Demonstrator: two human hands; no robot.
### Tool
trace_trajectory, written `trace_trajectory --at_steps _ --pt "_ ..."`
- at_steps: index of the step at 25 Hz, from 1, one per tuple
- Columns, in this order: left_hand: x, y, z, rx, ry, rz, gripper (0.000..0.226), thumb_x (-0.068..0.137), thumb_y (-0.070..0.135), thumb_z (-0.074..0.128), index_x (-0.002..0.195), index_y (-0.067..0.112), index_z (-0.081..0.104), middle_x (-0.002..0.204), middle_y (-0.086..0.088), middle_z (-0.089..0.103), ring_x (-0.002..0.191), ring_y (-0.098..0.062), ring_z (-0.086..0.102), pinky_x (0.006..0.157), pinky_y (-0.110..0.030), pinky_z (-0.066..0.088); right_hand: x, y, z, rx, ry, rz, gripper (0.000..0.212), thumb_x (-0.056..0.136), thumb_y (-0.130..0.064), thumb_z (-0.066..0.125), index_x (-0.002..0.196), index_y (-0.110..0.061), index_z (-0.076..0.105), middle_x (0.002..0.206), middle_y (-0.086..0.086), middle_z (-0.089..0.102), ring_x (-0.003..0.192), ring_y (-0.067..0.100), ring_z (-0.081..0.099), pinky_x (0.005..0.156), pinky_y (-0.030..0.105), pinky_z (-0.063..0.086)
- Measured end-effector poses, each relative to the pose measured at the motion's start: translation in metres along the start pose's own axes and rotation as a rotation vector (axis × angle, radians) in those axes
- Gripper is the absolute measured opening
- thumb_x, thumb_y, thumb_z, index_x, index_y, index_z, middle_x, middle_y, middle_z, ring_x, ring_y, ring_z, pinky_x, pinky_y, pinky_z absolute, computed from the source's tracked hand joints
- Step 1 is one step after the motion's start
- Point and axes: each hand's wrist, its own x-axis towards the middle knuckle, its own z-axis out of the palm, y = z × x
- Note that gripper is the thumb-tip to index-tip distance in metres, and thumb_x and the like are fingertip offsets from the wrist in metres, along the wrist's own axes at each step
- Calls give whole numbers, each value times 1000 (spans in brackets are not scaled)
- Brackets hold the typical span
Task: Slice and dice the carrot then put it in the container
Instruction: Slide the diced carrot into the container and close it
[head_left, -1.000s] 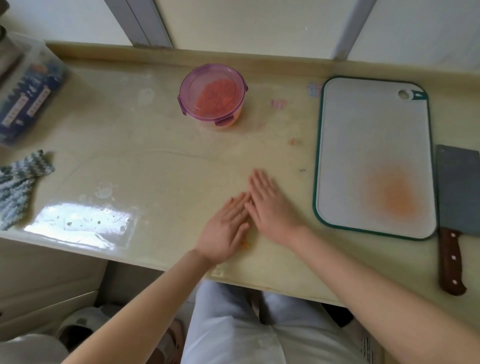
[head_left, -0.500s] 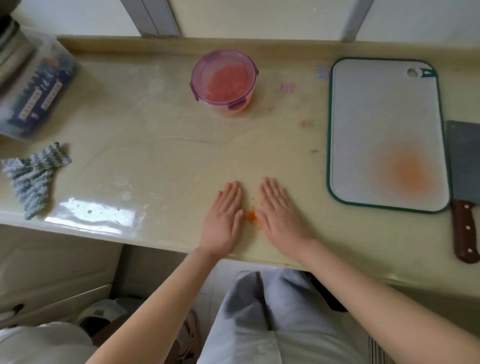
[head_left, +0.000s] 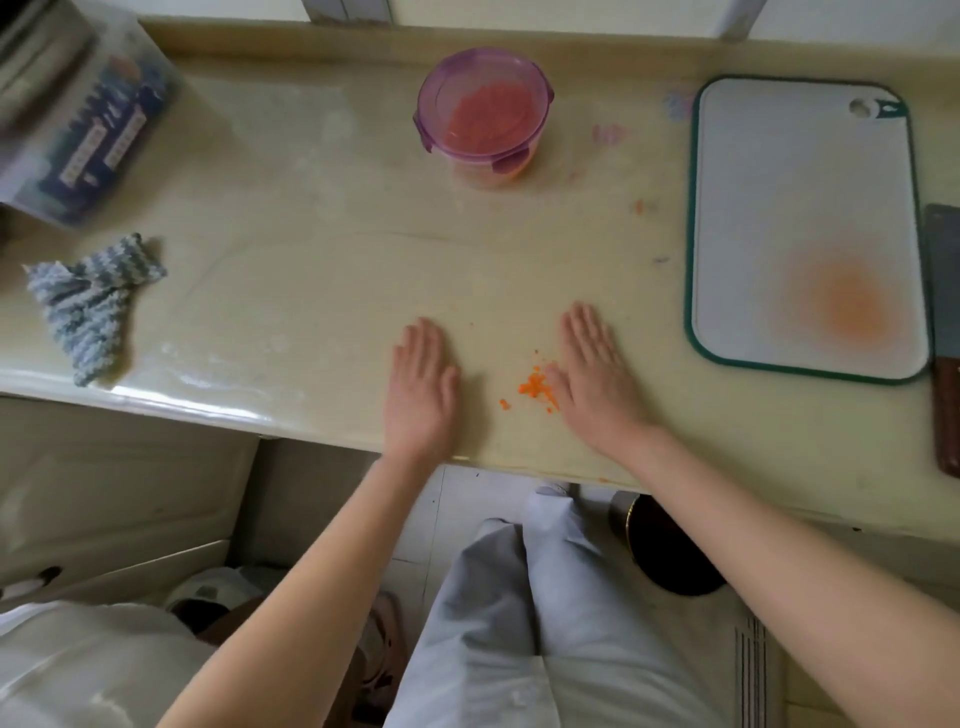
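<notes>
You're looking to be on the cleanup, I'd judge: most of the diced carrot is showing orange through the round clear plastic container with the purple lid (head_left: 483, 119), standing well back on the pale yellow-green countertop (head_left: 311, 260). What's left for you is a small scatter of orange carrot crumbs (head_left: 535, 388) lying near the front edge, between your hands. To do this well, be sweeping inward with the sides of both palms, keeping them low so nothing is slipping underneath. Be herding the bits into one tight heap away from the edge, since a careless push could be sending them onto the floor. The lid looks to be sitting on the container, so you'll be needing to free a hand for it before anything goes in. Your left hand (head_left: 421, 384) is lying flat, palm down, fingers straight and pressed together, apart from the crumbs. Your right hand (head_left: 592, 379) is lying flat too, fingers straight and close, its thumb-side edge touching the heap. Neither is holding anything. Off to your right, the white green-rimmed plastic cutting board (head_left: 800, 182) is carrying only an orange stain, with the wooden-handled steel cleaver (head_left: 943, 291) just beside it.
</notes>
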Motion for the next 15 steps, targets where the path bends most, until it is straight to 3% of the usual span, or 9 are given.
trace_trajectory --at_steps 2,4,7,10,12,15 --pt "-22 29 14 -71 -114 236 67 97 46 9 144 1 26 152 -13 21 143 -24 15 116 -25 -1 -30 -11 11 2 -40 -198 81 94 -56 -10 149 0 11 158 12 5 146 21 -1 120 32 -3" --pt "-35 41 11 -186 -196 362 58 99 40 17 143 5 30 152 -6 25 142 -16 19 118 -25 7 -46 -9 8 46 -74 -275 72 96 -54 -6 147 -4 7 156 6 5 146 19 4 120 27 -2" --pt "-2 25 -2 -165 -4 285 53 98 32 21 142 5 35 150 -8 30 141 -17 19 117 -28 5 -30 11 -9 134 -24 -181 66 99 -49 12 147 -4 10 156 8 9 145 20 5 116 17 -9" --pt "34 2 -5 48 -44 100 63 94 39 9 147 5 19 156 -9 14 145 -20 5 115 -25 -6 1 36 -23 110 22 15 62 102 -38 21 151 -1 11 160 12 5 147 18 -1 116 21 -8" --pt "26 4 2 51 -85 167 68 92 43 7 146 4 21 155 -8 14 144 -20 6 114 -19 -8 15 37 -21 70 -1 104 58 104 -30 26 151 -1 8 160 13 1 149 20 -3 115 23 -10" --pt "-19 23 9 -155 -223 387 56 97 35 22 141 4 36 149 -4 27 142 -18 19 117 -20 1 11 25 -11 40 -4 96 67 100 -42 16 151 1 7 160 16 -2 148 23 -7 115 26 -13"
